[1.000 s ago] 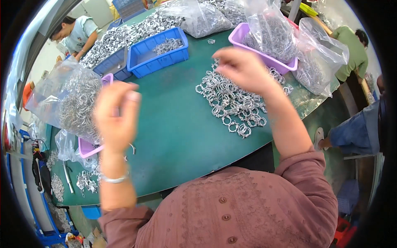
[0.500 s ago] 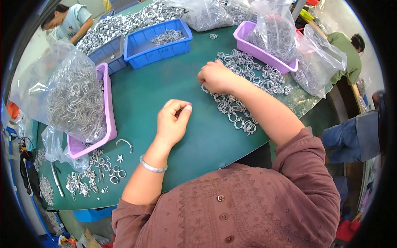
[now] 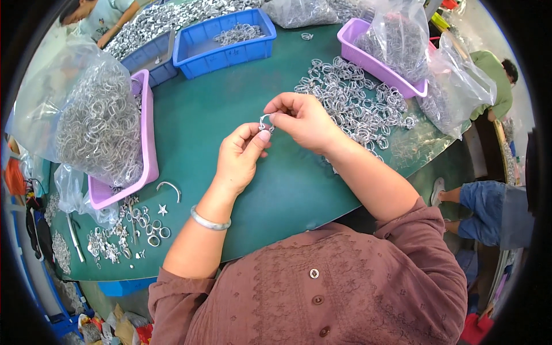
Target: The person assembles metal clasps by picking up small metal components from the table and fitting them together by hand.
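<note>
Between my two hands, above the green table [image 3: 201, 132], is a silvery metal ring [image 3: 266, 121]. My left hand [image 3: 238, 155] pinches its lower side between thumb and fingertips; a bangle circles that wrist. The upper right side of the same ring is pinched by my right hand [image 3: 305, 122]. Beyond and right of my right hand lies a loose pile of similar rings [image 3: 356, 103], its near part hidden behind my forearm.
A purple basket [image 3: 150, 138] with a bag of rings stands left; another purple basket [image 3: 384, 69] stands far right. Blue bins [image 3: 225, 57] sit at the back. Small metal pieces and a curved rod [image 3: 172, 187] lie near left. Two people work across the table and at right.
My right hand has come left from the ring pile to my left hand, bringing a ring. Both hands now hold it. The view has shifted slightly.
</note>
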Demonstrator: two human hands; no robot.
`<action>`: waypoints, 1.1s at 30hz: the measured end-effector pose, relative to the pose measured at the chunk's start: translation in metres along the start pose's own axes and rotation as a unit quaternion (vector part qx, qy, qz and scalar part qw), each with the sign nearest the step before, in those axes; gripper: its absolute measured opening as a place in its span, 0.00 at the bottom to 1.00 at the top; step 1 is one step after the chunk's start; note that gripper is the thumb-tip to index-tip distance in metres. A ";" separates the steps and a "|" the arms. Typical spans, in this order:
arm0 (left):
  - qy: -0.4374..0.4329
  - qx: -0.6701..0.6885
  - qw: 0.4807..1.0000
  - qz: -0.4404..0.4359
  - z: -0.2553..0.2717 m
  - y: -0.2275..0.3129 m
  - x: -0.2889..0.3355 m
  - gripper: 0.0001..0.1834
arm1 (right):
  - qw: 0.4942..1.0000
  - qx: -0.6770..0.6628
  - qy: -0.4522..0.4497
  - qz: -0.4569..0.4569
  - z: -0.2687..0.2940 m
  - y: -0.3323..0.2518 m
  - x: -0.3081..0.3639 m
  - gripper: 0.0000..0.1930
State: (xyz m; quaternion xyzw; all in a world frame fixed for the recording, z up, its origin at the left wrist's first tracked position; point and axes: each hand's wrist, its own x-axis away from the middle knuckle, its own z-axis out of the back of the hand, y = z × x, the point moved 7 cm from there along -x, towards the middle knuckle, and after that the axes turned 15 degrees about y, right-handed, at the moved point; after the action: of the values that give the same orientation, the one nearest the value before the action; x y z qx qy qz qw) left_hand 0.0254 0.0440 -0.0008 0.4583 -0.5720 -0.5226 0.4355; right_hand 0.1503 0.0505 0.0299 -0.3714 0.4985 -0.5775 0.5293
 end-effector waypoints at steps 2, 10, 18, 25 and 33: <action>0.005 0.076 0.997 0.030 -0.001 -0.001 0.000 0.12 | 0.994 -0.105 -0.015 -0.038 0.003 0.002 0.001 0.06; -0.011 0.219 0.969 0.117 -0.001 -0.004 0.000 0.13 | 0.988 -0.139 -0.037 -0.060 0.008 0.003 0.007 0.06; -0.011 0.255 0.959 0.120 0.001 -0.003 -0.003 0.13 | 0.981 -0.174 -0.039 -0.074 0.008 0.000 0.010 0.05; 0.001 0.232 0.967 0.110 0.001 -0.003 -0.002 0.12 | 0.979 -0.176 -0.063 -0.085 0.006 0.003 0.011 0.06; 0.007 0.233 0.966 0.113 0.002 -0.004 -0.003 0.12 | 0.979 -0.171 -0.070 -0.081 0.005 0.003 0.011 0.05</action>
State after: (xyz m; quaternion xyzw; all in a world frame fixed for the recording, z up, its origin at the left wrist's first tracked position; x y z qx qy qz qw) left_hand 0.0242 0.0467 -0.0052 0.4833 -0.7230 -0.3192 0.3767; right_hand 0.1538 0.0395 0.0273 -0.5353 0.5200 -0.4969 0.4428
